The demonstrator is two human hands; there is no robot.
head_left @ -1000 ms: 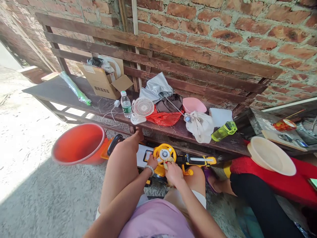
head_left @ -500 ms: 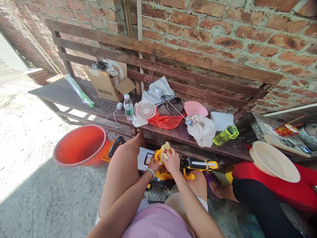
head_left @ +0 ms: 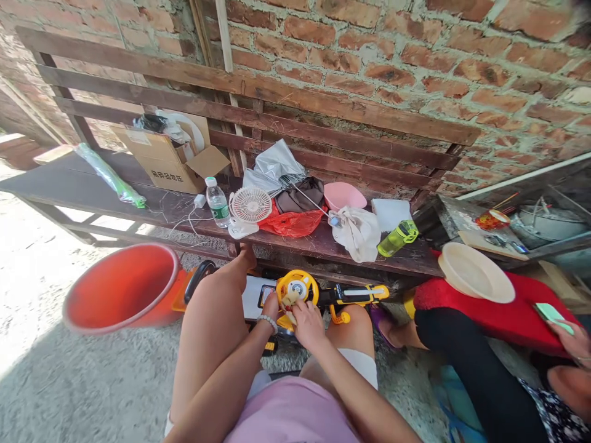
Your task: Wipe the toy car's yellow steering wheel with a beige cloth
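Observation:
Between my knees, both hands are together in front of the yellow steering wheel (head_left: 314,284) of a child's ride-on toy. My left hand (head_left: 271,307), with a beaded bracelet at its wrist, is closed on the left side of a small cream-coloured lumpy thing (head_left: 290,300) with a bit of red on it. From the right, the bent fingers of my right hand (head_left: 308,324) close on the same thing. It is partly hidden by my fingers, and its exact kind cannot be made out. A black-and-yellow toy arm (head_left: 355,294) extends right from the wheel.
A wooden bench (head_left: 318,243) bears a cardboard box (head_left: 161,169), water bottle (head_left: 217,202), small fan (head_left: 250,206), red bag (head_left: 295,223), pink bowl (head_left: 345,195) and green bottle (head_left: 398,239). An orange tub (head_left: 120,289) stands left. At right, another person's hand (head_left: 575,338) holds a phone (head_left: 554,317).
Both hands have lowered the cream-coloured thing towards my lap, uncovering the steering wheel. The view has swung right, bringing in the other person's hand and phone.

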